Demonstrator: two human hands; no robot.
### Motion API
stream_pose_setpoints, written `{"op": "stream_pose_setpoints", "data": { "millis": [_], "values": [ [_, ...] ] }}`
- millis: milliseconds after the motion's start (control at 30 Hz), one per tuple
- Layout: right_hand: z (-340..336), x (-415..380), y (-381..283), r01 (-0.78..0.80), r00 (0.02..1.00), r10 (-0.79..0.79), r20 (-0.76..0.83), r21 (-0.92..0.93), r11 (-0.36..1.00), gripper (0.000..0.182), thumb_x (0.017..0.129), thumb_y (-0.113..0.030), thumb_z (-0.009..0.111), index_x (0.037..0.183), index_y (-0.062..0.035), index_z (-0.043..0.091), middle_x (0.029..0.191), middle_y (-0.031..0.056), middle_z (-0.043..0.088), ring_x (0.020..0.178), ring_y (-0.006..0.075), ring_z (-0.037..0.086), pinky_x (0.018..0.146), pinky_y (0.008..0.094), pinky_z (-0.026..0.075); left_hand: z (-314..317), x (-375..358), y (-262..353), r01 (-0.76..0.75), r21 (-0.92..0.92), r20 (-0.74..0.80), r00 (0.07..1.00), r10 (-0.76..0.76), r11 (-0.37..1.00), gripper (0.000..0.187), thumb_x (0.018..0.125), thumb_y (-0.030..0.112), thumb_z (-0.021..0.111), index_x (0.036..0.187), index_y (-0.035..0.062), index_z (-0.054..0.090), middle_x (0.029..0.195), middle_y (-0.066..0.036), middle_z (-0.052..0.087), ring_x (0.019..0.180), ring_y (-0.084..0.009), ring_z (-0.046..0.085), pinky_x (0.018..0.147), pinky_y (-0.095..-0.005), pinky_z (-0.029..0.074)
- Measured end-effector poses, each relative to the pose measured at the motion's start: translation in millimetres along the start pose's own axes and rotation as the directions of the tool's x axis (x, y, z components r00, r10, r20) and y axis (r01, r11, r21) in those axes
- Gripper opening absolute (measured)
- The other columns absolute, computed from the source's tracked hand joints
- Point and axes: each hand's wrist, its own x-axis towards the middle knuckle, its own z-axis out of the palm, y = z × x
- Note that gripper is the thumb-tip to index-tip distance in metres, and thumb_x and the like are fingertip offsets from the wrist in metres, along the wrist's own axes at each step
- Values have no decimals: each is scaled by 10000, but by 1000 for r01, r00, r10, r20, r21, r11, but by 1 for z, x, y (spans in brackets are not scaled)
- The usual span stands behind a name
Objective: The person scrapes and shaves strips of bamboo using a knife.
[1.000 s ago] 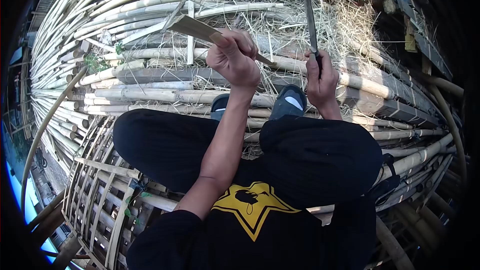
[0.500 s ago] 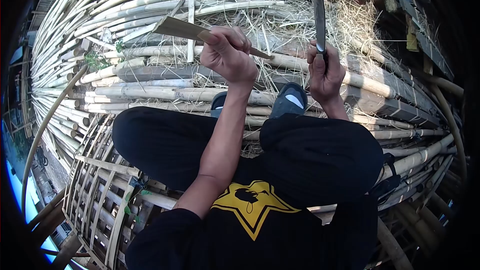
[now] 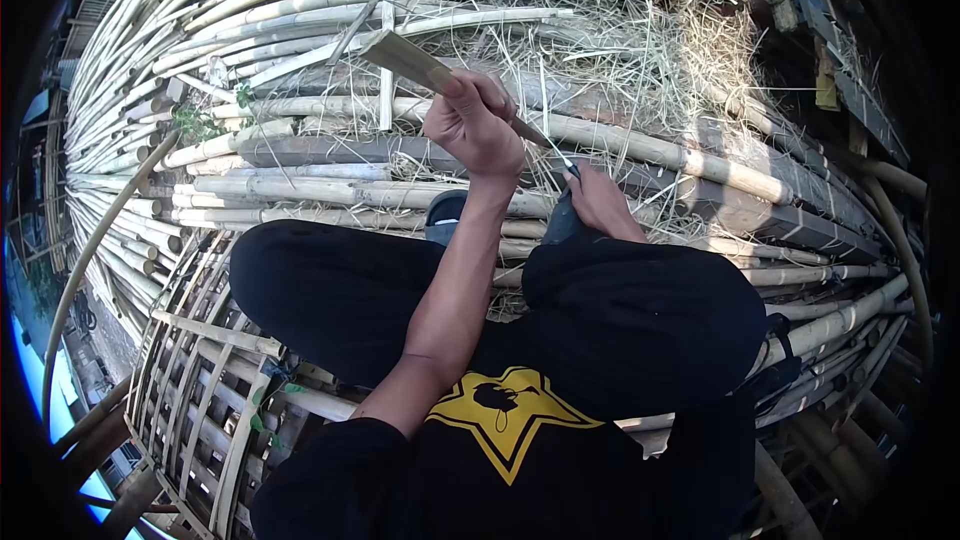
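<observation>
A flat bamboo strip [image 3: 410,62] slants through my left hand [image 3: 475,125], whose fingers are wrapped round it; its wide end points to the upper left. Lower and to the right, my right hand [image 3: 600,202] is closed round the dark handle of a knife [image 3: 571,168] beside the strip's far end. The blade is mostly hard to make out, and I cannot tell whether it touches the strip. Both hands are above bamboo poles, in front of my knees.
Long bamboo poles [image 3: 330,105] lie across the ground, with a heap of shavings [image 3: 640,50] at the upper right. A woven bamboo frame [image 3: 215,390] is at the lower left. My shoe [image 3: 444,214] rests between the poles and my left knee.
The knife has swung down from upright, and my right hand has moved down and left towards the strip's far end. My left hand and the strip have shifted slightly right.
</observation>
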Motion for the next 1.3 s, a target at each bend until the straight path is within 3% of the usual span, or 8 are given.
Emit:
{"op": "stream_pose_setpoints", "data": {
  "millis": [333,400,500,667,733,833,1100,1300],
  "values": [
    [1,17,21,61,998,-62,-10,409,910,411,968,-382,460,902,21,504,805,235,570,812,429,548,735,469,404,4,8,8,-108,-60,54,992,111,992,496,1003,397,415,664,34,420,530,-9,362,404,-71,313,367,-228,229],
    [12,27,41,143,990,-132,-54,425,894,369,992,-397,441,900,-45,504,596,6,448,506,101,409,473,276,341,2,8,7,-102,-78,53,993,106,992,497,1004,394,415,659,35,419,527,-10,363,404,-70,316,368,-229,228],
    [-3,21,35,-595,744,-417,523,802,-56,270,1018,-381,382,978,-121,444,558,-55,276,380,28,231,319,185,191,3,9,9,-83,-48,33,996,85,995,500,1003,398,416,656,38,419,523,-8,358,406,-71,311,374,-233,225],
    [-25,10,-6,-145,980,-39,193,844,516,276,1020,-331,383,963,-78,475,568,5,418,395,76,360,347,247,290,1,12,8,-79,-105,17,997,82,991,508,1006,404,400,654,39,423,520,-12,370,406,-68,306,375,-230,218],
    [-59,-6,-36,462,830,-288,-477,297,836,233,1009,-267,428,969,-46,490,604,61,490,452,122,466,414,306,365,2,11,8,-89,-68,23,996,91,994,510,1005,408,402,654,39,424,519,-10,370,407,-67,306,377,-227,222],
    [-85,-24,-52,626,716,-392,-578,282,727,174,986,-195,474,966,-22,485,634,118,539,512,243,565,487,368,414,1,11,7,-98,-67,31,994,100,993,513,1000,416,411,653,39,425,518,-7,375,408,-66,306,378,-225,224],
    [-3,20,14,61,996,-69,-53,-139,988,393,986,-377,377,983,-8,511,818,297,626,799,493,598,718,584,461,-2,-1,-8,-33,-38,-13,999,32,999,486,987,404,460,656,49,434,500,-2,385,410,-60,345,381,-218,241],
    [3,8,26,8,992,-56,112,391,920,429,990,-427,378,910,-23,497,679,156,553,618,336,525,573,428,416,5,-2,12,-47,-81,77,996,53,996,531,983,420,455,640,15,432,514,-26,403,411,-77,352,374,-230,240]
  ]
}}
